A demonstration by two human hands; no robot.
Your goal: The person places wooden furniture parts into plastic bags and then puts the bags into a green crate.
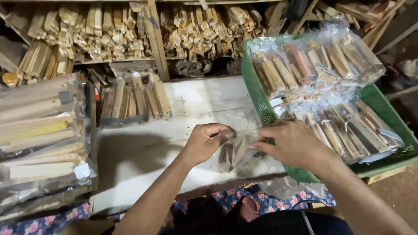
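a small clear plastic bag (234,152) of short wooden pieces lies at the near edge of the pale wooden board (143,152) — left hand (204,141) and right hand (291,141) both pinch it. bare board opens leftward; the green basket (261,104) crowds the right. the bag's contents are blurred.

Green basket (254,91) w/ tan wood pieces (305,65), whitish board (143,152), blue-pink floral cloth (278,202).

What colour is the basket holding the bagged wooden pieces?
Green basket, seen best in the head view.
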